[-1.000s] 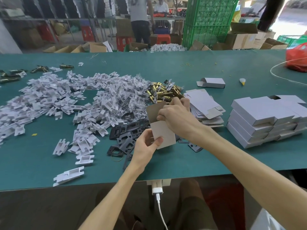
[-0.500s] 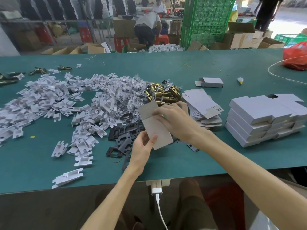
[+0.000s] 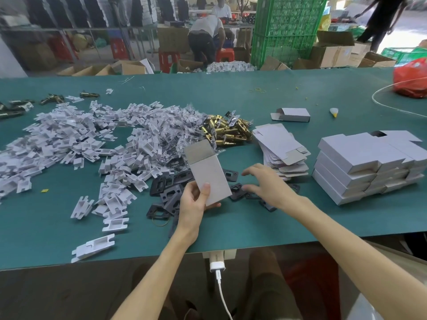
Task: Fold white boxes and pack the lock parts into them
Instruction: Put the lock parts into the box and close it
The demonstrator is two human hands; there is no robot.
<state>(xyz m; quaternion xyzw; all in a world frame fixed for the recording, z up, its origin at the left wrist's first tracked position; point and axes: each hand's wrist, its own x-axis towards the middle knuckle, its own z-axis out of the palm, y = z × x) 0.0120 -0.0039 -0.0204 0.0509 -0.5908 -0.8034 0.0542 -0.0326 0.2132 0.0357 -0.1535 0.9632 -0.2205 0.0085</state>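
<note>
Holding box upright in left hand, flap end up.

- Left of the black plates: shut off by a heap of white inserts.
- Behind them: barred by brass latches, touching the heap's right end.
- Right of them: hemmed by stacked flat blanks, then folded boxes.
- Over them: taken up by a box gripped in the left hand.
- Nearer than them: bare table, open to the edge.
</note>
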